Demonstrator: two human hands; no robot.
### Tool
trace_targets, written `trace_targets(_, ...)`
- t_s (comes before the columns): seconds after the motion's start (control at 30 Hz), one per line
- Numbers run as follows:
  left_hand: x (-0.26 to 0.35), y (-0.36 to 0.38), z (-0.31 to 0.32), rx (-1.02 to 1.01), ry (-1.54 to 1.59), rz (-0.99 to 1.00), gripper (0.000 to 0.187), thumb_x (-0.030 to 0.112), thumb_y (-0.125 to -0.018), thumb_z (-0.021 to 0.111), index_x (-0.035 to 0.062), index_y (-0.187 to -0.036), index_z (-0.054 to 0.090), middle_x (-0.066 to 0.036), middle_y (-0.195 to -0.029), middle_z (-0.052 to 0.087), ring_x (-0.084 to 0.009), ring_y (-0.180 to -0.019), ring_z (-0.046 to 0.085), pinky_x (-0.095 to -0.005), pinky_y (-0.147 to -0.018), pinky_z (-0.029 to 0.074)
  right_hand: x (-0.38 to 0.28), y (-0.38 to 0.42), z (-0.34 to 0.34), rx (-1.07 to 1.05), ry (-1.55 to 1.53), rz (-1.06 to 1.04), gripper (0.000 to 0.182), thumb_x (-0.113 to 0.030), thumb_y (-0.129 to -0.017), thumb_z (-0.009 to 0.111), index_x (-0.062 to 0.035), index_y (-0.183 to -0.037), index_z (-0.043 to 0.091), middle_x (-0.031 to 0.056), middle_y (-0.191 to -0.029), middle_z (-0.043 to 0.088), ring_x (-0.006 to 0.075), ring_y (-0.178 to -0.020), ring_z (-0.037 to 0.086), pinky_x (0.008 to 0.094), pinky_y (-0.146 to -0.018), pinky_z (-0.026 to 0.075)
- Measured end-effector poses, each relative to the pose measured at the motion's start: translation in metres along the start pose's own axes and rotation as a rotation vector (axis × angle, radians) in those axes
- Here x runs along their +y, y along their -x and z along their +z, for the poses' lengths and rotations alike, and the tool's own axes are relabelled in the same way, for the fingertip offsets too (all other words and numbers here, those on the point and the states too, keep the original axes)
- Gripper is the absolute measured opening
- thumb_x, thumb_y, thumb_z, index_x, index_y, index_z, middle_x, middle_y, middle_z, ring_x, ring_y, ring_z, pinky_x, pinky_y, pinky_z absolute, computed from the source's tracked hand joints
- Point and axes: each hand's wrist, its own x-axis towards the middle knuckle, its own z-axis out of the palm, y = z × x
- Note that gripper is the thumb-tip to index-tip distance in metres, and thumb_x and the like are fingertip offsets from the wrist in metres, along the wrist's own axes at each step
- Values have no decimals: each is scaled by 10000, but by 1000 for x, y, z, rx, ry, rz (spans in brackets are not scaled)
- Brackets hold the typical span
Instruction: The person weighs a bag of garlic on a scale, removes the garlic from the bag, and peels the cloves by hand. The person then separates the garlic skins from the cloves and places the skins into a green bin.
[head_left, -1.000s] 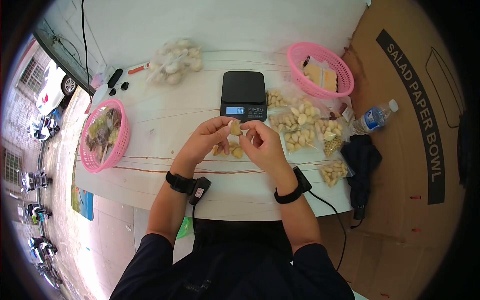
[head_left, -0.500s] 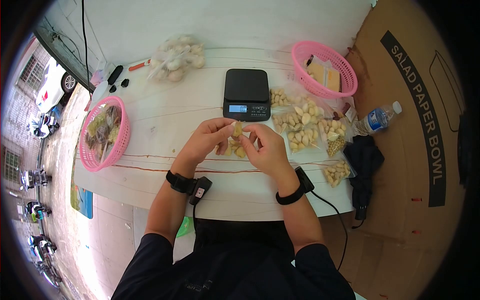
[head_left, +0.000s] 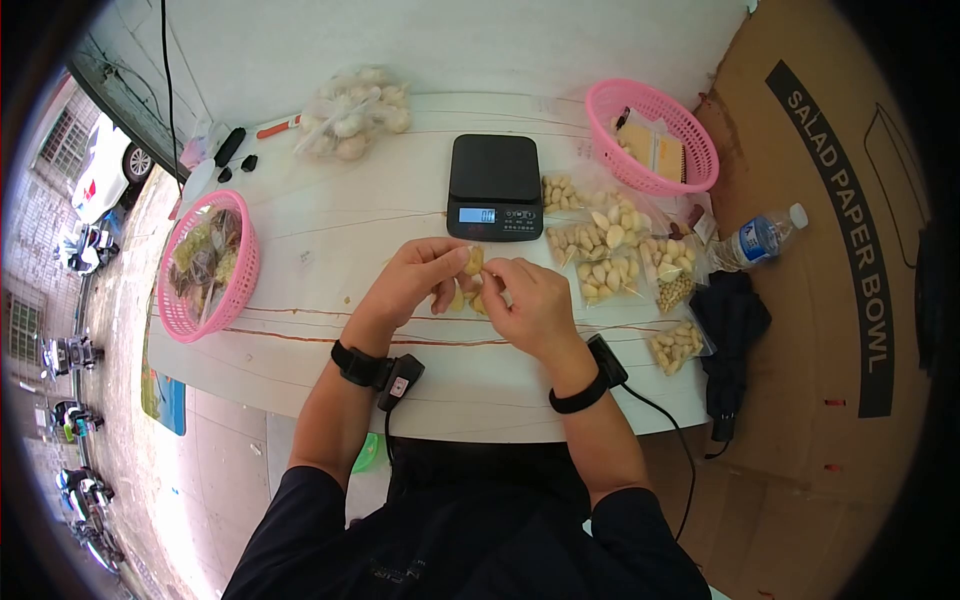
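My left hand point(head_left: 415, 281) is closed in a pinch, holding up a small yellowish piece point(head_left: 475, 261) between thumb and fingertips. Its exact kind is too small to tell. My right hand point(head_left: 533, 305) is closed beside it, fingers curled and fingertips by the piece's right edge; whatever they pinch is hidden. Under the hands, several similar yellowish pieces point(head_left: 478, 301) lie on the white table, partly covered by my fingers. Just beyond stands a black kitchen scale point(head_left: 493, 185) with a lit display reading zero.
Bags of pale cloves and nuts point(head_left: 607, 275) lie right of my hands, near a water bottle point(head_left: 757, 240) and a folded umbrella point(head_left: 727, 330). Pink baskets stand left point(head_left: 250, 262) and back right point(head_left: 703, 142). A bag of round whitish bulbs point(head_left: 352, 115) sits at the back.
My right fingers have curled in more and drawn slightly away from the piece. My left hand keeps its pinch in nearly the same place.
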Motion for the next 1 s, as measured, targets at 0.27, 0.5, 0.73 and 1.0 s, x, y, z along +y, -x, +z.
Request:
trace_targets(0.27, -5, 0, -2, -36, -21, -9, 349, 322, -1026, 500, 2, -1018, 640, -34, -722, 588, -96, -512, 508, -225, -460, 402, -7, 1, -1, -20, -120, 91, 78, -15, -828, 662, -32, -891, 618, 62, -675, 620, 159, -522, 594, 266, -500, 463)
trace_targets(0.5, 5, 3, 11, -18, -123, 24, 335, 288, -1001, 566, -4, -1153, 627, -30, -789, 623, -77, -562, 549, -219, -507, 445, -5, 5, 3, -16, -426, 430, 98, -86, -848, 691, -33, -871, 612, 36, -667, 621, 77, -530, 546, 233, -505, 437)
trace_targets(0.73, 5, 5, 16, -64, -159, 116, 327, 229, -980, 607, -29, -1181, 611, -48, -863, 661, -98, -652, 616, -236, -571, 504, -6, 4, 3, -55, -670, 570, 92, -59, -897, 644, -13, -838, 590, -38, -669, 574, -1, -586, 495, 179, -508, 392)
trace_targets(1.0, 7, 9, 13, -127, -58, 107, 398, 301, -1005, 539, -40, -1200, 605, -83, -869, 662, -147, -666, 640, -268, -592, 499, 0, 3, -2, -68, -962, 709, 42, -41, -920, 601, -27, -881, 593, -43, -715, 578, -15, -577, 467, 161, -490, 366)
